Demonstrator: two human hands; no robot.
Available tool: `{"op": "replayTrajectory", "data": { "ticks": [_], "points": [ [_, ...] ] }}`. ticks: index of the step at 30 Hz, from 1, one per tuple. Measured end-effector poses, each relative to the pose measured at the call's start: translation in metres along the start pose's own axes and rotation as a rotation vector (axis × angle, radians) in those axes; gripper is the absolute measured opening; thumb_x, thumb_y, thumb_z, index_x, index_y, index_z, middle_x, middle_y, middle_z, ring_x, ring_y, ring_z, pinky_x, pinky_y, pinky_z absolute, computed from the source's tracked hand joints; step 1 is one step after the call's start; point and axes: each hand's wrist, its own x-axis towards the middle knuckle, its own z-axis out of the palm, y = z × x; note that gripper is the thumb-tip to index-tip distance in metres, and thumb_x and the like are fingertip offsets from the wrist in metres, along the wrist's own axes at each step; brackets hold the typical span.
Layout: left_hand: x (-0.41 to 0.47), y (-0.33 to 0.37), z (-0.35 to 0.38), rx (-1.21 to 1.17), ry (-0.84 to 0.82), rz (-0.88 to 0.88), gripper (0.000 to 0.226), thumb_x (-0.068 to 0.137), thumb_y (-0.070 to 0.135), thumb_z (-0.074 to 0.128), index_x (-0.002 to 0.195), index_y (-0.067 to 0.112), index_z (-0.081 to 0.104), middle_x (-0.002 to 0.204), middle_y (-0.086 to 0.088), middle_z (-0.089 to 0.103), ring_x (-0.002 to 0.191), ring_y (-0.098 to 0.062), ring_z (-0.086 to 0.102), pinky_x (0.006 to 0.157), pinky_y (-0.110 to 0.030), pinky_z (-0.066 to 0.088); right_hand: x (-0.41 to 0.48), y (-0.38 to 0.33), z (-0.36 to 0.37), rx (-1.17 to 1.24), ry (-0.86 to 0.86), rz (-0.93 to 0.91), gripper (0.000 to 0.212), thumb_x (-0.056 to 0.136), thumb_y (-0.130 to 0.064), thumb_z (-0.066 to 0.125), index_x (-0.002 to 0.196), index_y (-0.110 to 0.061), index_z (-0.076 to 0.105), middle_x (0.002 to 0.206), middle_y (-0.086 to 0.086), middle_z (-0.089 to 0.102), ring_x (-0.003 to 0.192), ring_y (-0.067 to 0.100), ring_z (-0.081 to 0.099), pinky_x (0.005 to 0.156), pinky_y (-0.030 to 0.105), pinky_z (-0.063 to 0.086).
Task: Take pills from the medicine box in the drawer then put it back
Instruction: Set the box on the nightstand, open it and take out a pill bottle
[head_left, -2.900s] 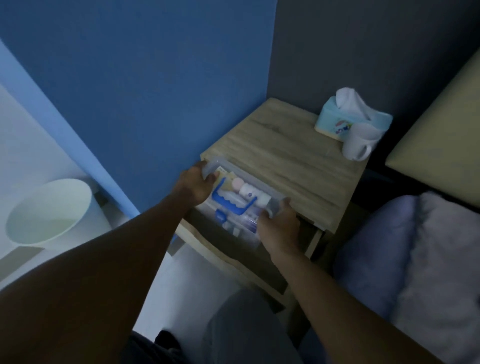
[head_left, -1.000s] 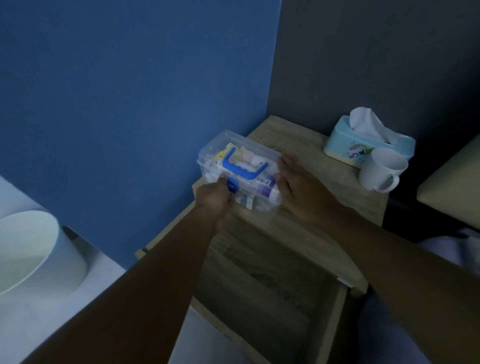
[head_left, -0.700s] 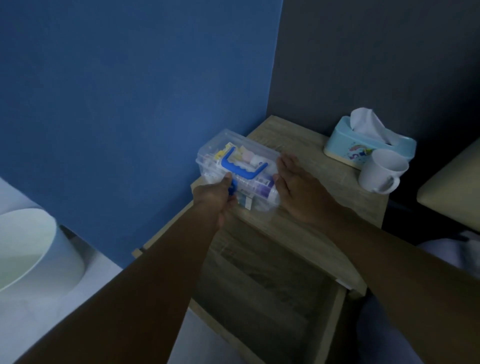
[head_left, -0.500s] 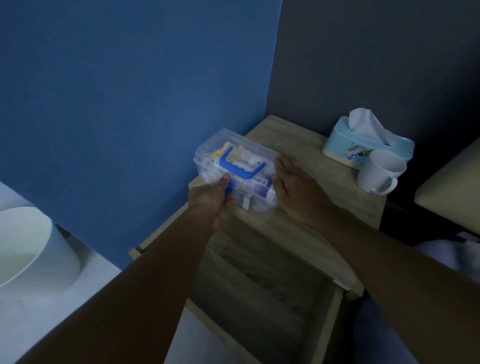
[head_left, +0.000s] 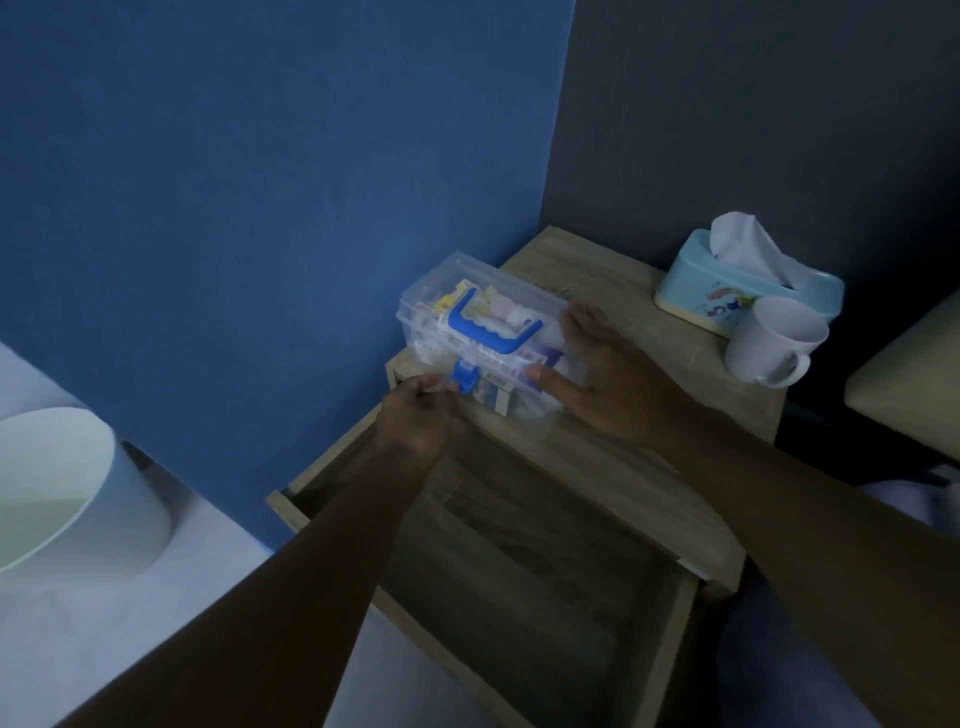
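Note:
A clear plastic medicine box (head_left: 441, 291) with a blue handle and a blue front latch (head_left: 466, 378) stands on the left front corner of the wooden nightstand top (head_left: 623, 457). Packets and tubes show through its lid. My left hand (head_left: 415, 421) pinches the blue latch at the box's front. Flat against the box's right end rests my right hand (head_left: 608, 374), thumb on the front wall. Below, the drawer (head_left: 519, 582) is pulled out and looks bare inside.
A light-blue tissue box (head_left: 737, 291) and a white mug (head_left: 769, 343) stand at the nightstand's back right. A white bin (head_left: 67, 499) is on the floor at left. Blue wall close behind the box; bedding at right.
The box came out of the drawer onto the nightstand top. In the last second my left fingers slid from the handle area down to the blue latch, which now tips outward.

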Motion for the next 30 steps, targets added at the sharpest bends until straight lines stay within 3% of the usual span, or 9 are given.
{"op": "replayTrajectory", "data": {
  "ticks": [5, 9, 12, 15, 17, 18, 21, 27, 30],
  "points": [
    [-0.007, 0.0, -0.001, 0.328, 0.007, 0.307, 0.063, 0.092, 0.032, 0.059, 0.148, 0.026, 0.03, 0.146, -0.002, 0.048, 0.126, -0.018, 0.053, 0.089, -0.027, 0.048, 0.001, 0.007, 0.0, 0.012, 0.046, 0.007, 0.108, 0.072, -0.076, 0.06, 0.156, -0.026, 0.015, 0.167, -0.004, 0.0, 0.153, 0.015, -0.001, 0.116, 0.036, 0.015],
    [-0.01, 0.005, -0.003, 0.499, -0.121, 0.44, 0.074, 0.095, 0.018, 0.053, 0.154, 0.024, 0.009, 0.164, -0.002, 0.015, 0.148, -0.022, 0.024, 0.117, -0.041, 0.031, 0.001, 0.004, -0.004, 0.063, 0.034, 0.052, 0.108, 0.068, -0.075, 0.065, 0.155, -0.031, 0.019, 0.167, -0.004, 0.004, 0.153, 0.02, 0.01, 0.117, 0.042, 0.024],
    [-0.012, 0.009, -0.001, 0.558, -0.171, 0.476, 0.079, 0.096, 0.011, 0.051, 0.155, 0.016, -0.001, 0.165, -0.002, -0.003, 0.152, -0.019, 0.002, 0.122, -0.041, 0.018, 0.003, 0.004, -0.015, 0.112, 0.035, 0.066, 0.104, 0.065, -0.076, 0.067, 0.152, -0.033, 0.029, 0.165, -0.006, 0.015, 0.15, 0.017, 0.022, 0.118, 0.04, 0.031],
    [-0.014, 0.009, 0.001, 0.596, -0.16, 0.512, 0.078, 0.096, 0.012, 0.048, 0.154, 0.011, -0.005, 0.164, -0.005, -0.01, 0.152, -0.021, -0.005, 0.123, -0.037, 0.011, 0.005, 0.005, -0.03, 0.303, 0.129, 0.078, 0.086, 0.066, -0.069, 0.073, 0.141, -0.035, 0.05, 0.151, -0.013, 0.045, 0.132, 0.001, 0.046, 0.106, 0.025, 0.042],
    [-0.015, 0.009, 0.002, 0.662, -0.12, 0.595, 0.078, 0.095, 0.012, 0.047, 0.154, 0.007, -0.004, 0.164, -0.009, -0.012, 0.151, -0.023, -0.009, 0.124, -0.039, 0.009, 0.009, 0.006, -0.041, 0.462, 0.203, 0.085, 0.063, 0.074, -0.056, 0.076, 0.13, -0.03, 0.062, 0.124, -0.017, 0.065, 0.102, -0.015, 0.059, 0.084, 0.008, 0.048],
    [-0.014, 0.009, 0.002, 0.702, -0.101, 0.646, 0.077, 0.095, 0.012, 0.047, 0.154, 0.006, -0.001, 0.164, -0.011, -0.011, 0.151, -0.024, -0.009, 0.124, -0.042, 0.009, 0.012, 0.006, -0.045, 0.544, 0.248, 0.082, 0.05, 0.079, -0.049, 0.075, 0.124, -0.027, 0.067, 0.113, -0.015, 0.071, 0.094, -0.013, 0.064, 0.078, 0.007, 0.05],
    [-0.008, 0.013, 0.003, 0.861, -0.096, 0.728, 0.073, 0.095, 0.017, 0.048, 0.154, 0.004, 0.006, 0.164, -0.015, -0.004, 0.151, -0.026, -0.006, 0.124, -0.045, 0.011, 0.022, 0.009, -0.061, 0.664, 0.437, 0.077, 0.028, 0.088, -0.034, 0.071, 0.112, -0.02, 0.074, 0.1, -0.008, 0.075, 0.095, 0.002, 0.07, 0.09, 0.023, 0.056],
    [-0.003, 0.015, 0.004, 1.0, -0.095, 0.752, 0.071, 0.095, 0.023, 0.044, 0.153, 0.002, 0.009, 0.163, -0.018, 0.001, 0.152, -0.028, -0.002, 0.124, -0.043, 0.011, 0.036, 0.015, -0.087, 0.318, 0.684, -0.107, 0.026, 0.092, -0.026, 0.067, 0.106, -0.005, 0.077, 0.098, -0.003, 0.072, 0.087, 0.008, 0.069, 0.079, 0.008, 0.049],
    [-0.003, 0.014, 0.002, 1.027, -0.088, 0.769, 0.07, 0.096, 0.023, 0.044, 0.153, 0.002, 0.01, 0.163, -0.017, 0.003, 0.152, -0.028, 0.0, 0.123, -0.044, 0.014, 0.041, 0.026, -0.089, 0.035, 0.659, -0.197, 0.029, 0.098, -0.03, 0.056, 0.098, -0.009, 0.077, 0.086, 0.007, 0.075, 0.075, 0.019, 0.067, 0.07, 0.023, 0.044]
  ]
}}
